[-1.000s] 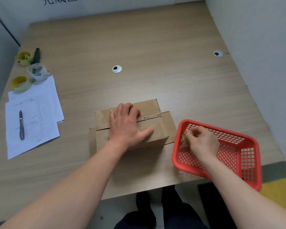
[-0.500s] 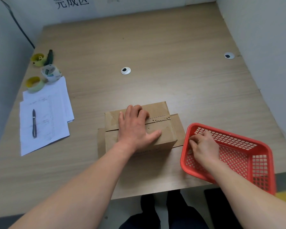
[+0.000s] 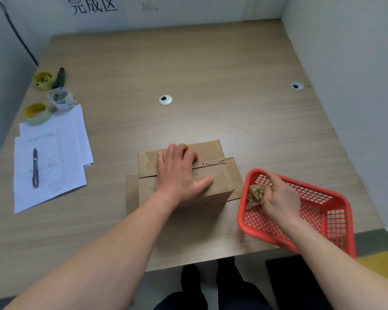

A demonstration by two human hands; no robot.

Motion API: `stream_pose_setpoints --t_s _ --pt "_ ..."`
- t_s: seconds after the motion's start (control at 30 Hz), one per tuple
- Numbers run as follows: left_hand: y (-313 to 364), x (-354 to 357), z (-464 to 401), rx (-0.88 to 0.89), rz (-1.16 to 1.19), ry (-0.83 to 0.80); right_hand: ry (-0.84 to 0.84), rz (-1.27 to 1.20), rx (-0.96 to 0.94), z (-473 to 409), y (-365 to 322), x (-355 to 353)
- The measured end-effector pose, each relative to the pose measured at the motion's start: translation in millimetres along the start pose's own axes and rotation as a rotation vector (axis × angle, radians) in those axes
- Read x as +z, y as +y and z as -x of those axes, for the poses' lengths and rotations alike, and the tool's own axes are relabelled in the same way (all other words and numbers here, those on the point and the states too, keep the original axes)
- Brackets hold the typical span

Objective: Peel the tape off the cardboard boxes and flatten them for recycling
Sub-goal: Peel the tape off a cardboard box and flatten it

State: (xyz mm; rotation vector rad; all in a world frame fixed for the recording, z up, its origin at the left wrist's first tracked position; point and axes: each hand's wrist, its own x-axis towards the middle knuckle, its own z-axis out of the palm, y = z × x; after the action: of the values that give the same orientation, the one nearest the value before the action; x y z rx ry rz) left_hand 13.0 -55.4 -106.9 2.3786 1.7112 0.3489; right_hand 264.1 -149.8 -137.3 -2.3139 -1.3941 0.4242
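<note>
Head view shows the left hand (image 3: 179, 173) lying flat, fingers spread, on top of the closed cardboard box (image 3: 217, 177) near the front edge of the wooden table (image 3: 188, 74). Just right of the box, the right hand (image 3: 280, 198) reaches into the red basket (image 3: 332, 211), fingers curled round a crumpled wad of tape (image 3: 255, 194). Torn tape residue (image 3: 213, 162) marks the box's seam.

Wooden table (image 3: 211, 74) under cardboard box (image 3: 213, 182), red basket (image 3: 336, 220), papers (image 3: 54, 157), tape rolls (image 3: 62, 98).
</note>
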Motion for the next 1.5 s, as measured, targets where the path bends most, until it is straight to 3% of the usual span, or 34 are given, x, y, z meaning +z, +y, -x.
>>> stream_pose_setpoints --t_s 0.17,0.3,0.43,0.53,0.67,0.77,0.87,0.97,1.03,1.1,1.2,1.33,1.5 --pt "-2 -5 -2 0.013 0.015 -0.024 0.13 -0.199 -0.119 -4 -29 -7" --pt "-8 -14 -2 0.06 0.137 -0.025 0.057 -0.36 -0.124 -8 -76 -5" --pt "-23 -28 8 0.069 0.185 0.109 -0.057 -0.366 -0.087 -12 -106 5" --pt "-39 -37 23 -0.098 0.121 0.245 -0.064 -0.403 -0.089 -13 -120 6" --pt "-63 -44 45 -0.518 0.235 0.223 -0.123 -0.531 -0.025 -20 -136 12" --pt "-72 -51 56 -0.761 0.371 0.179 -0.253 -0.692 0.14 -29 -151 18" --pt "-78 -59 63 -0.888 0.52 0.216 -0.43 -0.801 0.216 -37 -165 20" --pt "-81 -77 68 -0.882 0.8 0.167 -0.712 -0.814 0.122 -39 -166 14" --pt "-79 -93 75 -0.822 0.921 -0.028 -0.917 -0.732 -0.01 -41 -161 8" --pt "-83 -97 82 -0.759 0.846 -0.199 -1.025 -0.579 -0.159 -47 -157 6" --pt "-78 -97 90 -0.712 0.765 -0.261 -0.998 -0.335 -0.375 -51 -159 7" --pt "-65 -88 94 -0.702 0.595 -0.129 -0.881 -0.099 -0.472 -51 -166 13" --pt "-58 -82 101 -0.739 0.534 -0.065 -0.695 -0.117 -0.486 -57 -184 12"
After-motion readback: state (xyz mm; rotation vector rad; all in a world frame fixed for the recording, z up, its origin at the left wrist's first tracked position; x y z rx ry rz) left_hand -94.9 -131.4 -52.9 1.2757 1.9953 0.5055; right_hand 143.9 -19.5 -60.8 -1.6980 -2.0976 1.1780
